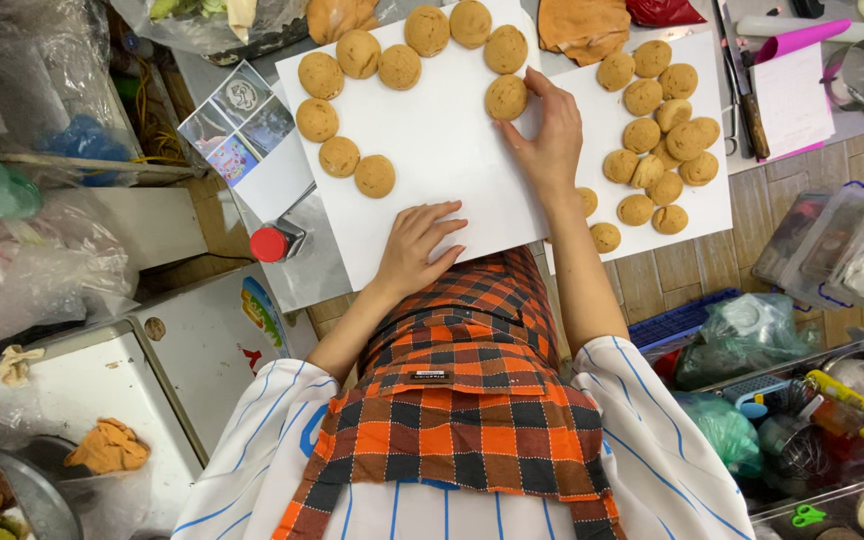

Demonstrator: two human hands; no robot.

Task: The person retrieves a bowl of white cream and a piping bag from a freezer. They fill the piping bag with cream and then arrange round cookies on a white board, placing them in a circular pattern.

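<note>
A cramped home baking corner. Round golden-brown cookies (642, 97) lie on white boards (432, 170) over a steel counter (302, 270). Clear plastic tubs of kitchen tools (822, 400) crowd the wooden floor (672, 275).

Head view, straight down, close overhead

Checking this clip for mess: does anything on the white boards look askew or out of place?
Mostly tidy. On the right white board the round tan cookies sit heaped and overlapping, unlike the spaced arc on the left white board. Nothing spilled or broken.
</note>
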